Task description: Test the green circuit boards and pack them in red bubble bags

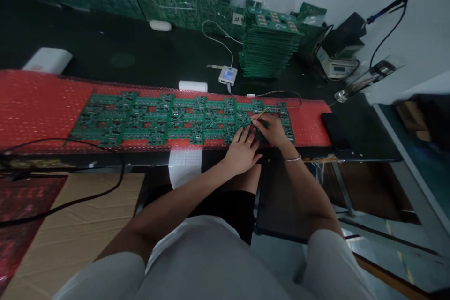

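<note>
My left hand [242,150] lies on the near edge of the green circuit boards, its fingers spread over the board second from the right. Just beside it, my right hand [272,129] pinches the end of a thin wire [263,111] against the same area of board. What sits at the wire's tip is hidden by my fingers. Several green circuit boards [186,117] with small parts and cut-outs lie in a row on red bubble wrap [35,108]. Behind them is a small white device [228,75] with a lit screen, and the thin wire loops back toward it.
A tall stack of green boards [269,47] stands behind the row. To the right are a black phone [335,130], a small scale [337,66] and a clear tube [369,77]. A white roll [193,86] lies behind the wrap. A black cable [105,191] hangs at left.
</note>
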